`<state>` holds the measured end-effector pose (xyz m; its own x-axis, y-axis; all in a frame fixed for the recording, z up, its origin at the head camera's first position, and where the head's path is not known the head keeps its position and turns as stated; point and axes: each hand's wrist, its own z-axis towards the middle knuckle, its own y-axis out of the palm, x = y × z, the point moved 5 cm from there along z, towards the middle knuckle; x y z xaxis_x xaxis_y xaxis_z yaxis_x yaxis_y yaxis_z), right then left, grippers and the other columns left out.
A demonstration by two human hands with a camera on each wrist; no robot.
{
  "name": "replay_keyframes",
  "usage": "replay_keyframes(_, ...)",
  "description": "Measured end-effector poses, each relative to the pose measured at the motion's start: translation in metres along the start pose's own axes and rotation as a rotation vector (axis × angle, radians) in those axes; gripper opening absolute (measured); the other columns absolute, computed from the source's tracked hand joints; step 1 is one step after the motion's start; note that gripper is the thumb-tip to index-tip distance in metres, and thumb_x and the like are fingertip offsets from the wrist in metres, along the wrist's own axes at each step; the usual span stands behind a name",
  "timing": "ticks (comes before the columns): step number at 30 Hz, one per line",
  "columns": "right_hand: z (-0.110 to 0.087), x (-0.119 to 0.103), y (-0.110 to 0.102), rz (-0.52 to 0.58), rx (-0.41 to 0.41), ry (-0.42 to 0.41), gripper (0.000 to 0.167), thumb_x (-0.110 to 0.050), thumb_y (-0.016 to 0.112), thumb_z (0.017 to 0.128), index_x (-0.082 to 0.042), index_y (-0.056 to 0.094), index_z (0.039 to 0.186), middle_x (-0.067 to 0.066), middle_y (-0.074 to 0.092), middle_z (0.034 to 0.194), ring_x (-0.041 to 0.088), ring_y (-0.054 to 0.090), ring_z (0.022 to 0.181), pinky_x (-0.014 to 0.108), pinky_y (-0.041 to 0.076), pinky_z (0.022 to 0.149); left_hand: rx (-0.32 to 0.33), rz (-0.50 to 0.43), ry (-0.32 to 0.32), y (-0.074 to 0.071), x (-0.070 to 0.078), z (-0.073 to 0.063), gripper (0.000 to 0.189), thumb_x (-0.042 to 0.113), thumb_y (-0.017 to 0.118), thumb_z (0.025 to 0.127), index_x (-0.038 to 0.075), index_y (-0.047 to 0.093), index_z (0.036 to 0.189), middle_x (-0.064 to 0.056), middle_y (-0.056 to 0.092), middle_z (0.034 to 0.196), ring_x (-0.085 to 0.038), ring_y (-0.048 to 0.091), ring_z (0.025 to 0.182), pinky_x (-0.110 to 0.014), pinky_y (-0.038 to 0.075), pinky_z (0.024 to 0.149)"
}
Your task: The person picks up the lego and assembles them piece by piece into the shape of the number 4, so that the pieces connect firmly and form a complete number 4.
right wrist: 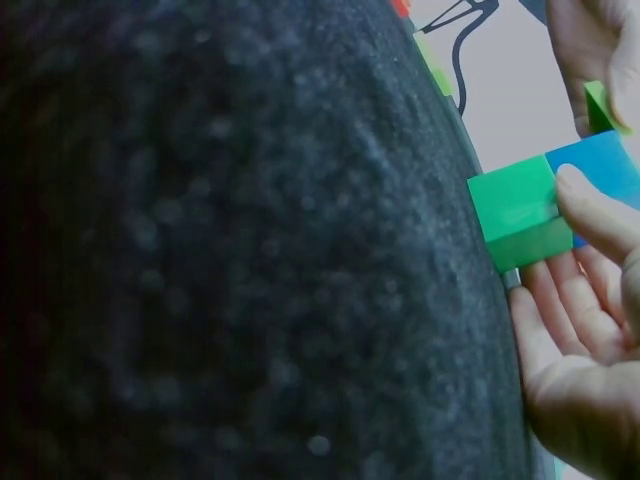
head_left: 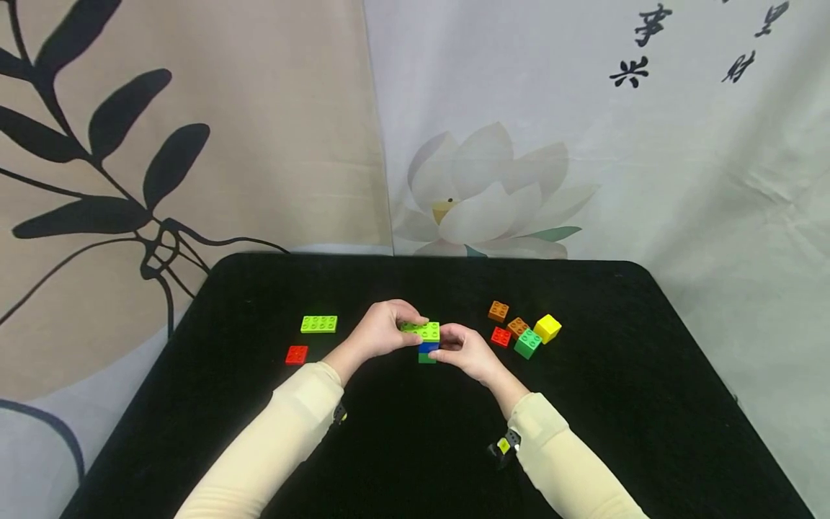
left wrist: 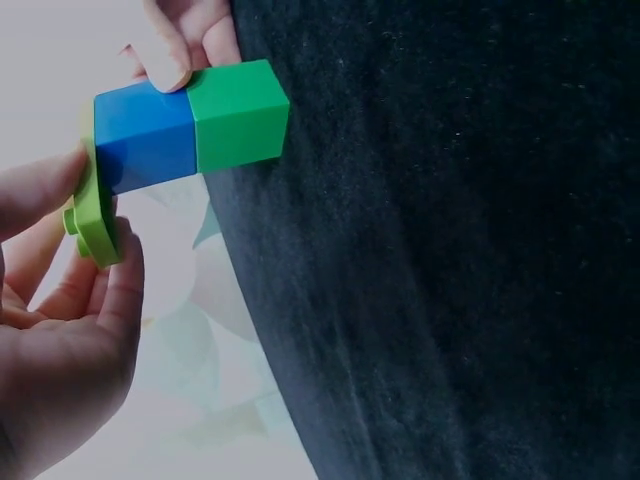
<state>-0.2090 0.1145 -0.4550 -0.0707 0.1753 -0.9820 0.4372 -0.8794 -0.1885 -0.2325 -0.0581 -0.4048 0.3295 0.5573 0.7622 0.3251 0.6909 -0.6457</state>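
Observation:
A stack of building bricks stands between my two hands near the middle of the black table. At its bottom is a green brick (left wrist: 240,118), with a blue brick (left wrist: 148,135) above it and a flat lime-green brick (head_left: 424,331) across the top. The lime piece juts out to the left past the blue one. My left hand (head_left: 387,330) pinches that overhanging end between thumb and fingers. My right hand (head_left: 470,353) grips the blue brick from the right, its thumb (right wrist: 590,205) lying near the seam with the green brick.
On the table (head_left: 415,447), a second lime-green brick (head_left: 319,324) and a red brick (head_left: 297,355) lie to the left. Off to the right is a loose group: two orange bricks (head_left: 498,311), a red brick (head_left: 501,336), a green brick (head_left: 528,344) and a yellow brick (head_left: 547,329). A printed curtain hangs behind.

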Motion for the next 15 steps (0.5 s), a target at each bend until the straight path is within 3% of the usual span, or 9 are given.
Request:
replay_keyframes(5, 0.000, 0.001, 0.000, 0.005, -0.005, 0.008, 0.037, 0.002, 0.067, 0.091, 0.009, 0.056, 0.125, 0.026, 0.062, 0.121, 0.037, 0.061, 0.109, 0.034, 0.053, 0.094, -0.009, 0.007, 0.028, 0.000, -0.001, -0.003, 0.027, 0.013, 0.079, 0.085, 0.010, 0.076, 0.112, -0.003, 0.068, 0.106, -0.021, 0.060, 0.098, -0.033, 0.055, 0.084)
replay_keyframes(9, -0.001, 0.000, 0.000, 0.013, -0.010, 0.012, 0.037, 0.002, 0.067, 0.091, 0.009, 0.056, 0.125, 0.026, 0.061, 0.121, 0.038, 0.060, 0.111, 0.036, 0.052, 0.095, -0.009, -0.064, 0.028, -0.003, -0.009, -0.005, 0.031, 0.018, 0.076, 0.089, 0.009, 0.072, 0.118, -0.003, 0.068, 0.111, -0.020, 0.062, 0.100, -0.034, 0.055, 0.086)
replay_keyframes(15, 0.000, 0.000, -0.001, -0.015, -0.003, 0.006, 0.037, 0.000, 0.067, 0.092, 0.009, 0.056, 0.125, 0.024, 0.062, 0.121, 0.038, 0.060, 0.111, 0.036, 0.052, 0.095, 0.058, -0.148, -0.003, -0.020, -0.023, -0.012, 0.034, 0.020, 0.073, 0.092, 0.008, 0.069, 0.123, -0.005, 0.069, 0.114, -0.021, 0.065, 0.100, -0.038, 0.055, 0.089)
